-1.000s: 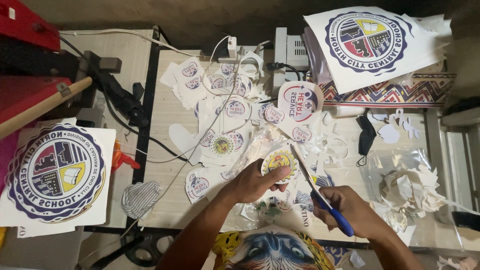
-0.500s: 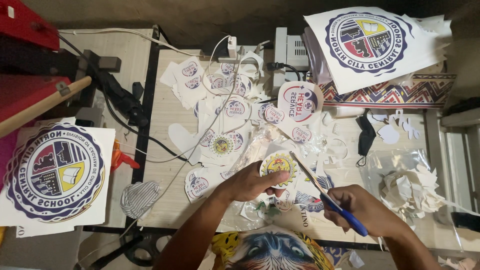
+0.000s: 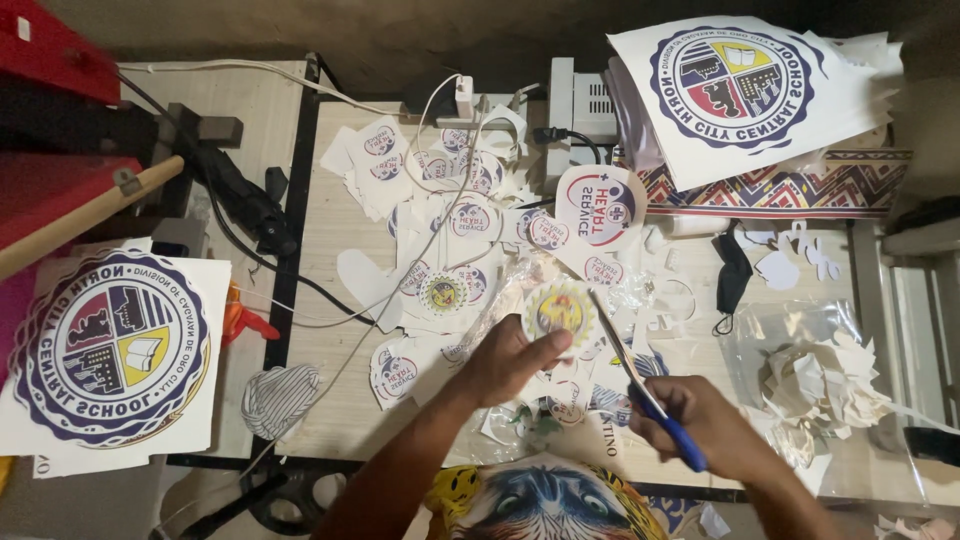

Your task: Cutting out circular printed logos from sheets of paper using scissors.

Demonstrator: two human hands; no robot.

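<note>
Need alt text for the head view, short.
Left hand holds a round yellow printed paper cutout while the right hand works blue-handled scissors at its edge, above a pale wooden table littered with round printed paper badges.

right hand [image 3: 715, 430] with scissors [image 3: 645, 385] drawn back from the round sticker [image 3: 560, 310], blades now beside it

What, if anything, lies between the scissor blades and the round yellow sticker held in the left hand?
Nothing visible does. The left hand holds the round yellow sticker above the table, and the scissors in the right hand point their blades at its right edge, with only a small gap.
</note>
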